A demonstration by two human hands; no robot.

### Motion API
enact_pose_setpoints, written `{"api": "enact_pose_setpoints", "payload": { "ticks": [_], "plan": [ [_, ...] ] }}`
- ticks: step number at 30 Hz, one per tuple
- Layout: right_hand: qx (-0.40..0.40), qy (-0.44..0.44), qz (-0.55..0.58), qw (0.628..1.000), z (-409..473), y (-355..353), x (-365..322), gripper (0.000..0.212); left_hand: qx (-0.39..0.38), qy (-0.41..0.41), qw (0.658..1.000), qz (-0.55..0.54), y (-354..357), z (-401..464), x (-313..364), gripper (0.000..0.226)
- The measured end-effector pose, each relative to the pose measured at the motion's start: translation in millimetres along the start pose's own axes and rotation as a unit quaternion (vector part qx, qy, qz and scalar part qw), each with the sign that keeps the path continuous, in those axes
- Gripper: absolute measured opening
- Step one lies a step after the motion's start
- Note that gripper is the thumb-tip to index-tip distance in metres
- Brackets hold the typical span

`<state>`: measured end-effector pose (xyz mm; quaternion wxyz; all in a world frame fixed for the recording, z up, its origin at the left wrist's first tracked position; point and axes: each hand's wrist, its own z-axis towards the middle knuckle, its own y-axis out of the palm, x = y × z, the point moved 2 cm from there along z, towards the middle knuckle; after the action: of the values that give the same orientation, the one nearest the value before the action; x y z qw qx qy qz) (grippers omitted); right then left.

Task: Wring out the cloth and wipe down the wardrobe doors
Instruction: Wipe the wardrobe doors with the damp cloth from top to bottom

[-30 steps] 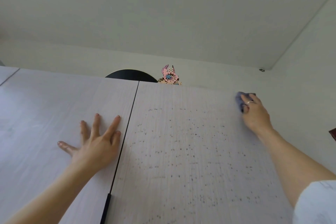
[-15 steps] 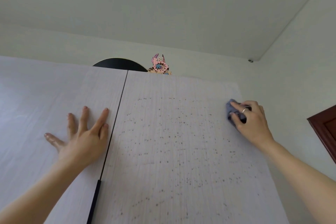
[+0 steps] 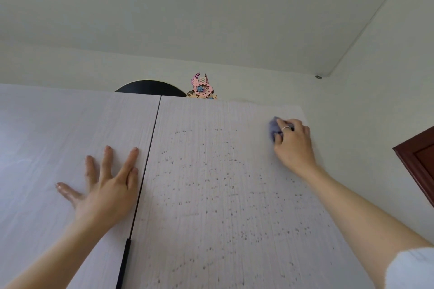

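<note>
From the head camera, looking up the wardrobe front: the right hand point(image 3: 292, 142) has its fingers curled over a bunched blue-grey cloth point(image 3: 273, 129), pressing it against the right wardrobe door point(image 3: 211, 195) near that door's upper right corner. A ring shows on one finger. Bunching the cloth into a wad likely concentrates pressure under the fingers, which suits scrubbing a high spot at arm's reach.

The left hand point(image 3: 103, 185) lies flat with fingers straight and spread on the left wardrobe door point(image 3: 47, 148), just beside the dark seam between the doors. Judging by its placement, it braces the person and keeps that door from rattling while the other hand works.

The right door is peppered with small dark specks across its middle and lower part, so much of it appears not yet wiped. A black handle point(image 3: 123, 263) runs along the seam low down. Above the wardrobe's top edge peek a black rounded object point(image 3: 150, 88) and a pink ornament point(image 3: 201, 88). At far right is a dark red wooden frame point(image 3: 418, 162).
</note>
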<state>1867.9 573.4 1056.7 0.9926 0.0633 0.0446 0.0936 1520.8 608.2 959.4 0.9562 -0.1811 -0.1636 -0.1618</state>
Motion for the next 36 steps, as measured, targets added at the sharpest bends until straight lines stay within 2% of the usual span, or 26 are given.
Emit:
{"api": "enact_pose_setpoints", "payload": {
  "ticks": [2, 4, 7, 9, 11, 12, 14, 16, 19, 20, 21, 23, 26, 28, 30, 33, 34, 36],
  "plan": [
    [0.019, 0.101, 0.015, 0.995, 5.2, -0.6, 18.8, 0.038, 0.000, -0.002, 1.000, -0.006, 0.4, -0.1, 0.5, 0.046],
    [0.036, 0.109, 0.032, 0.993, 8.2, 8.1, 4.3, 0.036, 0.001, 0.001, 1.000, -0.003, 0.3, 1.8, -0.5, 0.047],
    [0.003, -0.030, 0.056, 0.998, -6.4, 26.2, -57.0, 0.044, 0.001, 0.004, 1.000, 0.005, 2.1, 2.6, -1.6, 0.047],
    [-0.050, -0.164, 0.090, 0.981, -32.8, 37.6, -99.9, 0.044, 0.006, 0.005, 1.000, 0.004, 3.1, 1.3, -1.8, 0.047],
    [-0.108, -0.253, 0.095, 0.957, -50.1, 38.5, -117.8, 0.044, 0.006, 0.007, 1.000, 0.004, 2.4, 0.9, -3.1, 0.047],
    [-0.111, -0.279, 0.078, 0.951, -49.6, 34.5, -115.4, 0.044, 0.003, 0.008, 1.000, 0.006, 2.4, 0.6, -4.2, 0.047],
    [-0.055, -0.312, 0.029, 0.948, -38.8, 25.1, -103.6, 0.042, 0.000, 0.011, 1.000, 0.014, 2.5, 0.3, -6.0, 0.047],
    [-0.006, -0.239, 0.028, 0.971, -26.6, 18.6, -84.2, 0.041, -0.004, 0.014, 1.000, 0.018, 3.2, -1.8, -7.7, 0.047],
    [-0.017, -0.020, 0.062, 0.998, -10.7, 27.3, -68.3, 0.047, -0.004, 0.016, 1.000, 0.016, 3.3, -3.2, -8.2, 0.047],
    [-0.011, 0.004, 0.057, 0.998, -9.0, 32.4, -72.4, 0.048, -0.005, 0.016, 1.000, 0.017, 3.2, -3.9, -9.2, 0.047],
    [-0.007, -0.005, 0.047, 0.999, -9.5, 35.6, -80.2, 0.049, -0.005, 0.018, 1.000, 0.016, 2.9, -3.9, -7.7, 0.047],
    [-0.020, -0.100, 0.054, 0.993, -20.6, 42.3, -107.1, 0.048, -0.004, 0.022, 1.000, 0.020, 2.3, -3.5, -8.3, 0.047],
    [-0.105, -0.310, 0.067, 0.943, -60.4, 44.3, -147.1, 0.047, -0.012, 0.023, 0.999, 0.019, 1.9, -3.2, -9.4, 0.047],
    [-0.139, -0.365, 0.059, 0.919, -63.0, 38.4, -152.2, 0.048, -0.017, 0.026, 0.999, 0.026, 1.5, -3.2, -10.1, 0.047],
    [-0.127, -0.298, 0.055, 0.945, -41.5, 38.6, -143.4, 0.046, -0.022, 0.031, 0.999, 0.030, 1.4, -4.4, -11.7, 0.047],
    [-0.063, -0.133, 0.059, 0.987, -8.3, 48.4, -130.7, 0.046, -0.022, 0.036, 0.999, 0.032, 1.4, -5.1, -13.8, 0.047],
    [-0.042, -0.111, 0.056, 0.991, -5.4, 54.1, -133.4, 0.046, -0.022, 0.038, 0.998, 0.034, 1.4, -5.0, -14.3, 0.047],
    [-0.031, -0.160, 0.061, 0.985, -12.6, 62.2, -148.5, 0.045, -0.022, 0.040, 0.998, 0.039, 1.8, -5.1, -14.7, 0.047]
  ]
}}
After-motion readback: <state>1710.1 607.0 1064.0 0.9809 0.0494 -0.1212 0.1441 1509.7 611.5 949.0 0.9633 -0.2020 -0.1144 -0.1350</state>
